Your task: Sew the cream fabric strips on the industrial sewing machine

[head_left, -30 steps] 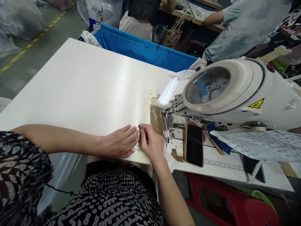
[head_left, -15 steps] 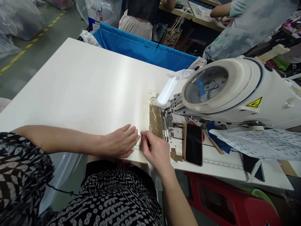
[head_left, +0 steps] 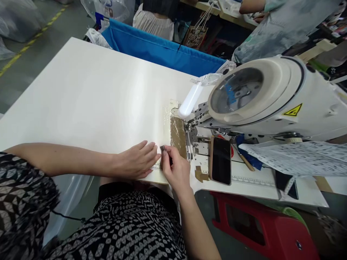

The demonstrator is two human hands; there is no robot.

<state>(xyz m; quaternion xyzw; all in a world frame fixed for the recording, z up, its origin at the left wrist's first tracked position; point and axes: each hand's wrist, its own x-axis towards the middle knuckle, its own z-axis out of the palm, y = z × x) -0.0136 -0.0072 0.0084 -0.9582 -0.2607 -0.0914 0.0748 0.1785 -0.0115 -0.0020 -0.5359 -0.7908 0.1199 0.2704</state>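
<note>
My left hand (head_left: 139, 159) lies flat on the white table (head_left: 108, 97), fingers stretched out towards my right hand. Just beside it, my right hand (head_left: 175, 168) is closed in a pinch on a small dark flat piece (head_left: 162, 148); most of it is hidden by the fingers, so its kind cannot be made out. Between and below the hands, a printed measuring scale (head_left: 155, 167) shows on the table near its front edge. Brown tape (head_left: 178, 135) covers a strip beyond my right hand, next to the sewing machine's metal presser parts (head_left: 192, 133).
The white sewing machine (head_left: 244, 97) stands at the right, with a white lamp (head_left: 190, 101) beside it. A phone (head_left: 220, 160) and a wooden-handled tool (head_left: 246, 161) lie nearby. Behind the table hangs a blue cloth bin (head_left: 162, 48); a red stool (head_left: 260, 220) stands below. Other people work beyond.
The dark piece shows more clearly at my right fingertips, and that hand has turned slightly. My left hand stays flat in nearly the same place. The whole view has shifted a little.
</note>
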